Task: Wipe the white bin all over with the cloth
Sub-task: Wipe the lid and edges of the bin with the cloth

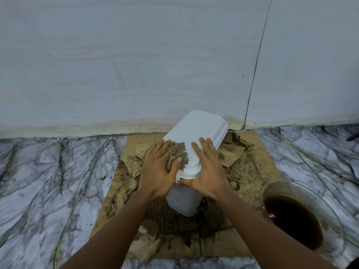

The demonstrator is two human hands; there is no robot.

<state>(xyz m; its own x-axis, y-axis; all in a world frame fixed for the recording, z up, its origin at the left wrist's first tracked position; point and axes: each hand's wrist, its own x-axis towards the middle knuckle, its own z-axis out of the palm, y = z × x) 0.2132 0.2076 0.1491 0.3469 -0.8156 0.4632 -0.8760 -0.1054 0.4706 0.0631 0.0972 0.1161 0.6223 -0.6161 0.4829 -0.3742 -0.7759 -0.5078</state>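
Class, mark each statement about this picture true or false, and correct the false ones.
1. The left hand holds a grey-brown shaggy cloth against the white plastic bin. True.
2. The right hand holds a second cloth. False: it rests bare and flat on the bin.
3. The bin sits directly on the marbled floor. False: a soggy brown cardboard sheet lies under it.
4. The clear glass bowl on the right holds dark brown liquid. True.
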